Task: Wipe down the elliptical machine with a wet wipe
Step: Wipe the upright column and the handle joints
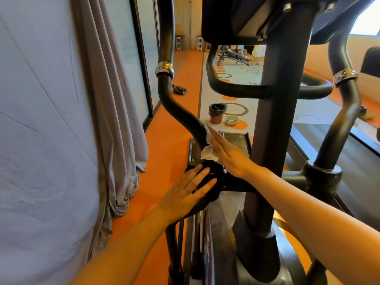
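Now wet wipe (pixel 208 149) under flat right hand (pixel 228 155), against elliptical arm (pixel 191 120).

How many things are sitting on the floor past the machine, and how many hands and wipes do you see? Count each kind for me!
Hands: 2, the left hand and the right hand
Wet wipe: 1
Bin with black liner: 1
Small green tray: 1
Crumpled black bag: 1
Total: 6

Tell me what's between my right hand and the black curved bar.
The white wet wipe, pressed flat by the right hand against the curved bar, as the head view shows.
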Demonstrator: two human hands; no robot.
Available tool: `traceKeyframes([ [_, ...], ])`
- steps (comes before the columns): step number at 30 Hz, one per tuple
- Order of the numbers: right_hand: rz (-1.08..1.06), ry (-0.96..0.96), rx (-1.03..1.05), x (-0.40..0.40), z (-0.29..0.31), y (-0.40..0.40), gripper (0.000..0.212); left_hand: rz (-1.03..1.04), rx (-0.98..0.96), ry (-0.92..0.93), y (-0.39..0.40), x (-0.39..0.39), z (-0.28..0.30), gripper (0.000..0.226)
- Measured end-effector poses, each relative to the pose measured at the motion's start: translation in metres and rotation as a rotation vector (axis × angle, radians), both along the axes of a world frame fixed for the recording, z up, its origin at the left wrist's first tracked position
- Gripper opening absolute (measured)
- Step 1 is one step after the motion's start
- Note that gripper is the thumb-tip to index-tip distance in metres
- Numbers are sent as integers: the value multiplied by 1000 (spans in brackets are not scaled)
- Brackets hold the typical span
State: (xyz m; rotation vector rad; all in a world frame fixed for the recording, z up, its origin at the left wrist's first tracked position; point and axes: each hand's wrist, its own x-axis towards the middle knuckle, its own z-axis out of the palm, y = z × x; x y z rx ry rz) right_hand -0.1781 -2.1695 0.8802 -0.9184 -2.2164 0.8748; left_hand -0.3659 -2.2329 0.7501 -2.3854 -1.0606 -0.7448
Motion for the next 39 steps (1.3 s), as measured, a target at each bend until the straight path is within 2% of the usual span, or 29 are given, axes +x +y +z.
traceKeyframes([
  [5, -72, -101, 46, 11, -6, -9, 54, -5, 7, 18, 0, -5, 2, 88],
  [11, -106, -79, 85, 24, -23, -39, 48, 4, 48, 39, -9, -7, -4, 65],
  [17, -184, -88, 126, 29, -28, -61, 39, 1, 63, 169, -18, -9, -18, 62],
  [23, -208, -99, 219, 37, -49, -74, 42, -81, -24, 225, -31, -6, -34, 56],
  [29, -213, -227, 283, 61, -74, -95, 46, -105, -114, 235, -49, 8, -46, 55],
  [39, -204, -320, 157, 121, -128, -145, 44, -53, -293, 256, -95, 50, -78, 58],
])
